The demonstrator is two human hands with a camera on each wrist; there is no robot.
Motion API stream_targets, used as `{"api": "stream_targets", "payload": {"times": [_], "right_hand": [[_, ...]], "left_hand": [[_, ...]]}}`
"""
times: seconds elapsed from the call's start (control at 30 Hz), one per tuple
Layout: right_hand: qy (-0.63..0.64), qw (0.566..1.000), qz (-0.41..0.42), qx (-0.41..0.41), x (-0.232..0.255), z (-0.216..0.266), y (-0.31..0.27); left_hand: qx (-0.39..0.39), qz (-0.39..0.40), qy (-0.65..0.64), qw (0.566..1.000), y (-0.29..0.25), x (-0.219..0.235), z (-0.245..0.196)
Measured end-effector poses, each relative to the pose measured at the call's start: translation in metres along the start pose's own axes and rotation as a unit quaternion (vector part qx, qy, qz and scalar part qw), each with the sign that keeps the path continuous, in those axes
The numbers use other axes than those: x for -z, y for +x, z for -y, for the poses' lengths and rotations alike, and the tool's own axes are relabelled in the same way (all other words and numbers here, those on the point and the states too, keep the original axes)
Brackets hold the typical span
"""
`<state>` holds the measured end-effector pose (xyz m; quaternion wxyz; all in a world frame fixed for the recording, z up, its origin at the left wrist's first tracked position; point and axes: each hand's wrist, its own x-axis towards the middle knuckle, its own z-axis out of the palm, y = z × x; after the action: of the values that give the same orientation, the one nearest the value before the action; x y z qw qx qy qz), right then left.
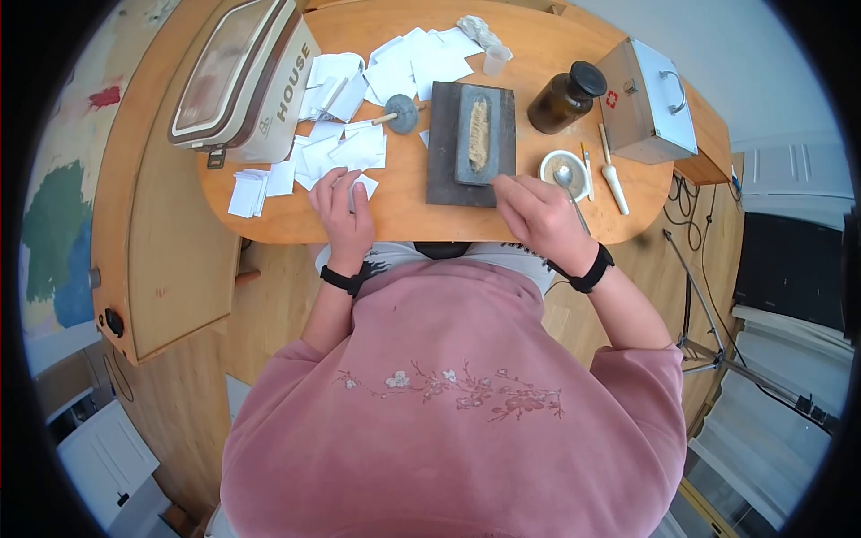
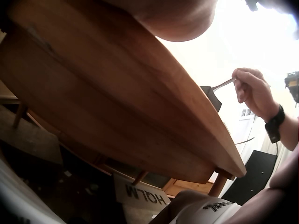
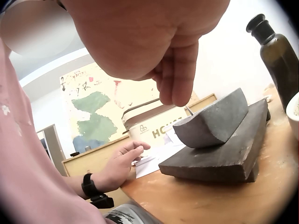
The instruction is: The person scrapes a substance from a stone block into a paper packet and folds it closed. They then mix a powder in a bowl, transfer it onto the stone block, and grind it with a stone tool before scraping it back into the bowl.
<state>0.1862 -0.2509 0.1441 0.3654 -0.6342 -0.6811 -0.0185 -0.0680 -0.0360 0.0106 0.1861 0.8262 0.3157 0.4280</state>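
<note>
The right hand (image 1: pixel 536 213) pinches a thin tool (image 2: pixel 224 84) at the near end of a grey stone trough (image 1: pixel 465 170); the tool's tip meets the trough's end in the right wrist view. Tan powder (image 1: pixel 478 134) lies heaped along the trough, which stands on a dark slab (image 1: pixel 444 170). From the left, the left hand (image 1: pixel 343 215) rests at the table's front edge with relaxed fingers, beside a small white paper (image 1: pixel 366 185). Whether its fingertips touch that paper is unclear. In the right wrist view the trough (image 3: pixel 219 119) looks tilted on the slab (image 3: pixel 210 161).
White papers (image 1: pixel 359 148) and a round grey piece with a wooden handle (image 1: pixel 402 114) lie left of the slab. To the right stand a brown bottle (image 1: pixel 560 106), a white bowl (image 1: pixel 547 166) with a spoon, slim tools and a metal case (image 1: pixel 641 112). A lidded box (image 1: pixel 269 108) stands back left.
</note>
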Motion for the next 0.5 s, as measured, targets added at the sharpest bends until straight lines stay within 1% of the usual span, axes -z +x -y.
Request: {"api": "stream_targets", "payload": {"times": [0.07, 0.17, 0.3, 0.37, 0.4, 0.47, 0.5], "right_hand": [[-0.007, 1.000, 0.001, -0.026, -0.001, -0.007, 0.001], [0.002, 1.000, -0.014, -0.028, 0.004, -0.003, 0.004], [0.030, 0.999, -0.031, -0.024, -0.003, -0.002, 0.006], [0.023, 0.998, -0.008, -0.055, -0.004, -0.006, 0.007], [0.024, 0.998, -0.007, -0.053, -0.004, -0.005, 0.008], [0.035, 0.995, -0.030, -0.091, -0.001, -0.002, 0.010], [0.034, 0.995, -0.030, -0.092, -0.001, -0.001, 0.011]], "left_hand": [[0.001, 0.001, 0.000, 1.000, 0.000, 0.001, 0.001], [0.003, 0.006, 0.008, 1.000, 0.000, 0.001, 0.002], [-0.004, -0.002, 0.000, 1.000, -0.001, -0.001, 0.000], [0.000, -0.005, -0.001, 1.000, 0.000, 0.000, 0.000], [0.001, 0.001, 0.001, 1.000, 0.000, 0.001, 0.000], [0.002, 0.006, 0.003, 1.000, 0.001, 0.001, 0.002], [-0.001, 0.002, 0.005, 1.000, 0.001, 0.001, 0.002]]}}
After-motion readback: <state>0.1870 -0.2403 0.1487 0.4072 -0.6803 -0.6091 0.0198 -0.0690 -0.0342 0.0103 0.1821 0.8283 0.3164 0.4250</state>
